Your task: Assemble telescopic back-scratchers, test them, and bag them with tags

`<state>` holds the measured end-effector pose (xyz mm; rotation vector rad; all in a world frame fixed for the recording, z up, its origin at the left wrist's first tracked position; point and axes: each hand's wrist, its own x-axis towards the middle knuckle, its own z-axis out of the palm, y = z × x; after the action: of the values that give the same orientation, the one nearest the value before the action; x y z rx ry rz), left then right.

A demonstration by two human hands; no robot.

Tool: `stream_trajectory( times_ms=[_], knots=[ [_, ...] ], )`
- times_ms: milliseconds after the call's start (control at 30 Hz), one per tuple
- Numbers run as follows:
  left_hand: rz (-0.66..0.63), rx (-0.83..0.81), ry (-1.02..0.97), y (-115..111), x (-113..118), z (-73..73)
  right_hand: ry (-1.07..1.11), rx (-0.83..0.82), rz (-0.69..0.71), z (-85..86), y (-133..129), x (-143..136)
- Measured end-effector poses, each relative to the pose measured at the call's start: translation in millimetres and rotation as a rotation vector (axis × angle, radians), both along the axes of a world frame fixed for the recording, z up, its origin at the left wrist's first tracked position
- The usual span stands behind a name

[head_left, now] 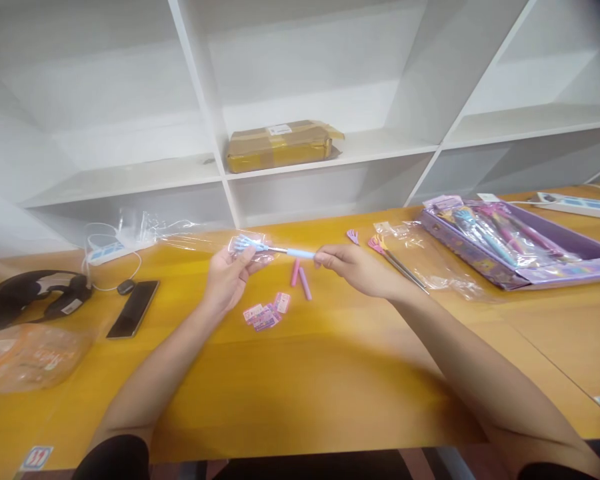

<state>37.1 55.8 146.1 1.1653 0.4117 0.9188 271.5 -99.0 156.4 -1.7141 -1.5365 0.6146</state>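
Yellow table [330,373]: both hands grip one blue back-scratcher [275,251], left hand [230,273], right hand [355,267]; two pink caps [301,279].

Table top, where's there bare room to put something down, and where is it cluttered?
The table is bare across the near middle, between the forearms and below the small labels. Another bare patch lies near the right, below the purple tray. It is crowded around the hands: pink caps, plastic sleeves, and at left the phone and headset.
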Motion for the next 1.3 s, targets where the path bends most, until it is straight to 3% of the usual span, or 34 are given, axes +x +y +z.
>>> stream_trajectory(
  times_ms=[200, 400, 533, 667, 900, 1067, 1300],
  knots=[
    [-0.079, -0.043, 0.013, -10, 8, -13.1, 0.09, -0.017, 0.093, 0.8, -2, -16],
    [-0.201, -0.051, 0.079, -25, 15, -25.0, 0.099, -0.056, 0.058, -3.7, 0, -39],
    [-0.142, -0.063, 0.065, -20, 14, -24.5, 0.111, -0.066, 0.107, -0.2, -1, -31],
    [-0.061, -0.1, 0.036, -9, 12, -21.4, 0.155, 0.018, 0.098, 5.3, -4, -13],
    [-0.064, -0.144, 0.013, -8, 11, -17.1, 0.066, 0.183, 0.118, -2.1, -4, -8],
    [-0.111, -0.143, 0.016, -11, 11, -19.9, -0.014, 0.326, 0.098, -7.7, 0, -13],
    [-0.212, -0.125, 0.076, -22, 14, -27.0, -0.09, 0.389, 0.133, -12.0, 2, -24]
  ],
)
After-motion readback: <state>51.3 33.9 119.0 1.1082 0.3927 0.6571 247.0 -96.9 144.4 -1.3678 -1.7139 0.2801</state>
